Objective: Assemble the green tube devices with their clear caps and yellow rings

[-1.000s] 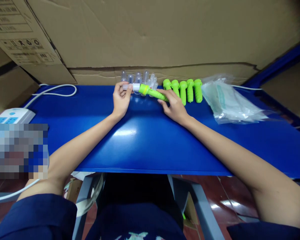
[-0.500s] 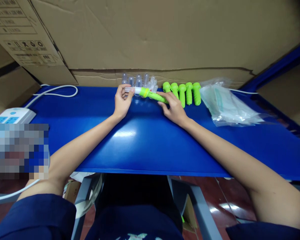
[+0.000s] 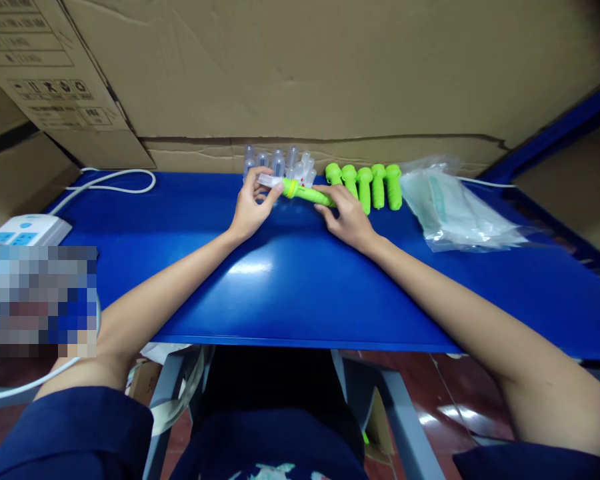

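Note:
My left hand [image 3: 253, 203] pinches a translucent white tube [image 3: 269, 181] between thumb and fingers. The tube meets the ringed end of a lime-green torch-shaped handle [image 3: 310, 195], in line with it. Around the narrow end of that handle my right hand [image 3: 349, 217] is closed; its fingers cover the tip. The joined pieces slant down to the right, just above the table. Behind my left hand stand several clear round-topped plastic caps [image 3: 279, 162], with smaller clear pieces [image 3: 306, 164] beside them. How far the tube enters the handle, I cannot tell.
Several similar green handles [image 3: 378, 187] lie in a row beyond my right hand. A clear plastic bag [image 3: 455, 210] rests farther right on the blue table [image 3: 280, 293]. At the left are a white power strip [image 3: 33, 230] and its cable [image 3: 135, 172]. Cardboard [image 3: 330, 73] walls the back.
My left hand has shifted slightly right with the tube, towards the green handle, and less white shows between its fingers and the handle. My right hand is almost still.

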Demonstrator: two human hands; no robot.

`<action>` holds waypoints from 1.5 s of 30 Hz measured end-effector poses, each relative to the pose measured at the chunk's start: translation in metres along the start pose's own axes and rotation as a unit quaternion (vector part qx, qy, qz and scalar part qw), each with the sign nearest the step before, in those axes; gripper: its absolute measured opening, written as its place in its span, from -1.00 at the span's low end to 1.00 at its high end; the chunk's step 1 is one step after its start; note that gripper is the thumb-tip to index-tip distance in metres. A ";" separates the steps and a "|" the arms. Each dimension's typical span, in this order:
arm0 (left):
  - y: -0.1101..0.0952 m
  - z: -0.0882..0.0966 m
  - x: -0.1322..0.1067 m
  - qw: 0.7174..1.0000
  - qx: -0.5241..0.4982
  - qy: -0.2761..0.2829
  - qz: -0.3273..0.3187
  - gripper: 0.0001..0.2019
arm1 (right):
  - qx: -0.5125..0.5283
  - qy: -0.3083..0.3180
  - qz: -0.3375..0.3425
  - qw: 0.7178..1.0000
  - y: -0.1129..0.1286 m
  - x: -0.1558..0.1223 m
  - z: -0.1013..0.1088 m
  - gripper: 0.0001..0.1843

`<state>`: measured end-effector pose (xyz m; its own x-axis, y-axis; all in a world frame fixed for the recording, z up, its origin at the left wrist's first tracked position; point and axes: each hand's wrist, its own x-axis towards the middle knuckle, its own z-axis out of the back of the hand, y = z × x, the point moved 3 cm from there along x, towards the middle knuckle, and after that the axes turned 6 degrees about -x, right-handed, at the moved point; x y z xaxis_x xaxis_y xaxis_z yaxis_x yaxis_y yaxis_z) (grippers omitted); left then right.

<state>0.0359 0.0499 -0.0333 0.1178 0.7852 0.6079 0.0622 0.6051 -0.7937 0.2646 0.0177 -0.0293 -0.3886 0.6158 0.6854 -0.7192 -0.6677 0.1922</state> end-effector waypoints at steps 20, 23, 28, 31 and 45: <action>0.001 -0.006 -0.005 0.995 -0.079 0.049 0.038 -0.20 | -0.193 0.091 0.046 0.976 0.021 -0.001 0.006 -0.44; 0.001 -0.007 -0.004 0.996 -0.067 0.049 0.035 -0.15 | -0.223 0.135 0.053 0.964 0.031 0.001 0.005 -0.41; -0.010 -0.009 -0.006 0.997 -0.040 0.056 0.034 -0.19 | -0.203 0.168 0.003 0.965 0.047 0.003 0.008 -0.33; -0.020 -0.013 -0.009 0.996 -0.014 0.085 0.023 -0.24 | -0.162 0.164 -0.028 0.973 0.054 0.002 0.011 -0.32; -0.003 -0.007 0.001 0.994 -0.050 0.015 0.093 -0.61 | -0.089 -0.022 -0.074 0.993 0.020 0.008 0.028 -0.42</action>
<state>0.0424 0.0477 -0.0305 0.1659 0.8767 0.4515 0.1357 0.4332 -0.8910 0.2628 -0.0025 0.0001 -0.2488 0.6805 0.6893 -0.8586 -0.4843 0.1682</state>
